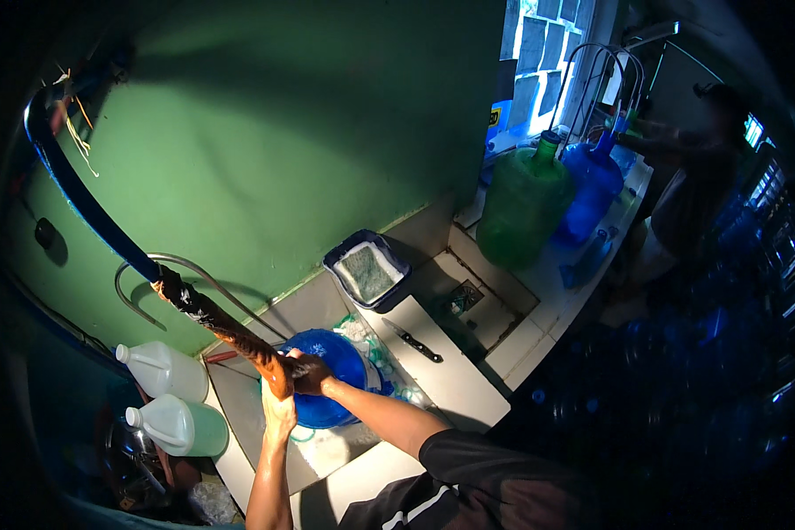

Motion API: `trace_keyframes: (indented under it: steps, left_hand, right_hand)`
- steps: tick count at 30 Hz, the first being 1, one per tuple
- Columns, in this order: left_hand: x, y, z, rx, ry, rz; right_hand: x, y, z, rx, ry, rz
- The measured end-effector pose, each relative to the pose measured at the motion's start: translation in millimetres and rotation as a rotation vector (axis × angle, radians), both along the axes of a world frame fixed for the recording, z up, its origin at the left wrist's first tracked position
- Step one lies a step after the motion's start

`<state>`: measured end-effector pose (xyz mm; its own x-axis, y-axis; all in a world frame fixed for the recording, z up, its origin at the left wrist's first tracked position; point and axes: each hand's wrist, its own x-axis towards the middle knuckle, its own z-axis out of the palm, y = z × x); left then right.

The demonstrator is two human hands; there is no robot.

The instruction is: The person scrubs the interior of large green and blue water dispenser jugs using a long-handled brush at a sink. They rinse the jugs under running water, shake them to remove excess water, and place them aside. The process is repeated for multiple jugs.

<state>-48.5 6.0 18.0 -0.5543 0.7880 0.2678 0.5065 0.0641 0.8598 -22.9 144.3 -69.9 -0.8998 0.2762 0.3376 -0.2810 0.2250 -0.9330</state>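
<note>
A long dark blue hose [84,208] comes down from the upper left, its lower part wrapped in black and brown. My left hand [278,408] is closed around the brown lower end. Close beside it, my right hand [310,374] is also closed at that end, its fingers partly hidden. Both hands are above a big blue water jug [327,352] lying in a tiled sink [238,393]. My hands and the hose cover part of the jug. White and green scraps [355,331] lie around it.
A black-handled knife [415,343] lies on the white ledge by a dark basin [373,305] with a scrubbing pad. Two white jugs [172,371] stand left. A green jug [523,212], a blue jug [587,194] and another person [698,168] are at far right.
</note>
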Motion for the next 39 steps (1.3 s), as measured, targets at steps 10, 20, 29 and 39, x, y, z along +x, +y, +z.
trace_keyframes:
  steps: [10, 20, 29, 39]
  left_hand:
    - [-11.6, 29.6, -4.6, 0.066, 0.19, 0.412]
    - [-13.6, 41.3, 26.6, 0.057, 0.948, 0.238]
    - [-10.3, 31.0, -10.2, -0.023, 0.544, 0.095]
    - [-16.2, 36.4, -5.4, 0.319, -0.115, 0.089]
  right_hand:
    - [20.5, -3.0, 8.4, 0.17, -0.077, -0.286]
    - [12.2, -1.6, -10.6, 0.583, 0.096, -0.388]
    - [17.9, 1.4, 9.5, 0.517, -0.19, -0.261]
    - [19.3, 6.2, 30.5, 0.075, -0.054, -0.135]
